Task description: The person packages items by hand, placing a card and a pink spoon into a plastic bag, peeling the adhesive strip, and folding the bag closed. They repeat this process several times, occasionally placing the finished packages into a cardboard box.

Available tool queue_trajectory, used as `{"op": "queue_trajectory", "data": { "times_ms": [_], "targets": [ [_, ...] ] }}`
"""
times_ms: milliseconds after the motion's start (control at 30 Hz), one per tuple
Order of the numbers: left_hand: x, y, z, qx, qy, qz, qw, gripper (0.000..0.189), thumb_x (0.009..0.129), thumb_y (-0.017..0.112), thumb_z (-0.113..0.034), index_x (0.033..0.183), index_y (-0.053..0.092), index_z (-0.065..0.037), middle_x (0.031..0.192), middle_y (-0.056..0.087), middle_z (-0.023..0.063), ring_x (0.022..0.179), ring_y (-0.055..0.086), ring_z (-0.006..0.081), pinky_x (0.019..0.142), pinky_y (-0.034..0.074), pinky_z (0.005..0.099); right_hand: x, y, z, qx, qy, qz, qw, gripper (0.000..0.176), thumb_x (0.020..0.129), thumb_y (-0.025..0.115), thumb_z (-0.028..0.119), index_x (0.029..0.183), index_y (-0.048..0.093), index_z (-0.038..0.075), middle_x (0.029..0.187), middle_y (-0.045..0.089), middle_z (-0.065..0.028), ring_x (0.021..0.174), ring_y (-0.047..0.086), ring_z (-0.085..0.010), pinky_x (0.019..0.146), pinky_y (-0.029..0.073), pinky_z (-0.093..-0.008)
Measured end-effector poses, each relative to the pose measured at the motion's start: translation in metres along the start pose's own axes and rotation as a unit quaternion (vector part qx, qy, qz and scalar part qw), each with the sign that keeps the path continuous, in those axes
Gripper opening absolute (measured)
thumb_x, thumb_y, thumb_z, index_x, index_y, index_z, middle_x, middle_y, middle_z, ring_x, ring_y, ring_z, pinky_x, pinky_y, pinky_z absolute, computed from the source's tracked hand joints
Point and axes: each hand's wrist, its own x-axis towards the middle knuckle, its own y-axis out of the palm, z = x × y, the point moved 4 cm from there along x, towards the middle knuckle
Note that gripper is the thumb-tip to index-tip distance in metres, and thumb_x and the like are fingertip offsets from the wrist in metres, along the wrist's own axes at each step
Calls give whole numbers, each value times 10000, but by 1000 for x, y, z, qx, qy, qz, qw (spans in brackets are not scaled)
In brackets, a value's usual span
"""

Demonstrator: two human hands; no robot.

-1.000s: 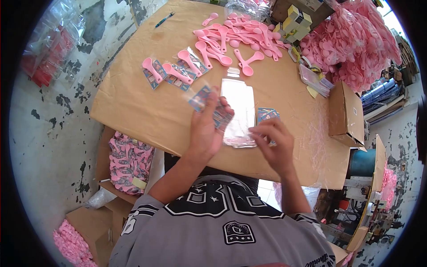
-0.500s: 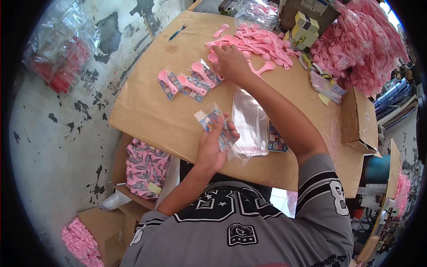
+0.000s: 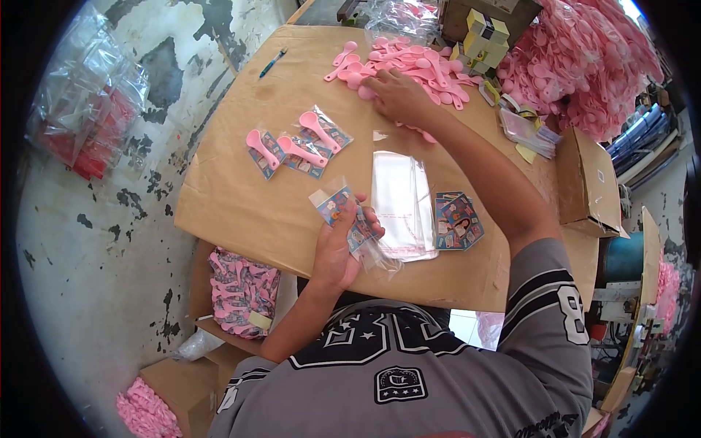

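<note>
My left hand [image 3: 342,244] is closed round a printed card in a clear bag [image 3: 349,216], low over the table's near part. At the edge of the pile of pink spoons [image 3: 420,64], my right hand [image 3: 398,95] reaches down, its fingertips at a spoon; whether they grip it is hard to tell. Three cards in clear bags, each with a pink spoon [image 3: 314,131] on top, lie at the left. Flat clear bags [image 3: 400,208] are stacked right of my left hand, beside a small stack of printed cards [image 3: 458,221].
A blue pen [image 3: 272,63] lies at the table's far left. Yellow boxes [image 3: 483,40] and a large bag of pink spoons [image 3: 584,66] stand at the back right. An open cardboard box [image 3: 590,186] is at the right. Another box holds packed pink spoons [image 3: 243,292] below the left edge.
My right hand has moved a little right and up along the pile. The view has shifted, and the printed card stack shows more fully. My left hand still holds the bagged card.
</note>
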Motion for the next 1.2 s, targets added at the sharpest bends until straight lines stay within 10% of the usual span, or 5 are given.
{"op": "queue_trajectory", "data": {
  "times_ms": [367,567,667,767,1200],
  "targets": [
    [-1,-3,-1,-3,-8,13,1000,347,1101,597,-326,1317,558,-57,987,670,83,894,680,182,869,589,381,-101,-77,-33,32,-36,69,996,236,904,696,111,1140,693,99,1307,612,-72,1275,551,-300,1100,406,-477],
    [-1,-4,0,0,-4,19,1000,377,1105,583,-354,1335,555,-56,991,654,76,899,663,170,883,576,385,-128,-102,-37,144,32,-66,987,130,993,711,201,968,705,74,1280,652,-54,1258,584,-219,1063,456,-402],
    [0,-6,0,-1,10,27,1000,381,1102,589,-351,1333,538,-52,996,666,84,897,687,174,887,597,385,-139,-94,-54,369,218,-49,902,181,1052,669,229,979,666,63,1112,697,-29,1110,643,-147,980,491,-319],
    [-1,-8,-1,-4,21,21,1000,394,1105,581,-364,1342,532,-53,984,659,75,892,684,167,887,596,378,-148,-81,-74,432,216,-152,862,221,1089,628,230,963,629,48,838,625,33,787,581,-44,727,495,-237],
    [20,9,-48,-94,183,-32,978,380,1089,610,-361,1325,558,-68,1082,634,67,1022,644,192,1025,543,416,-202,-142,53,492,283,14,823,312,1070,621,113,1364,595,13,981,715,-53,727,615,-78,658,531,-247]
  ]
}}
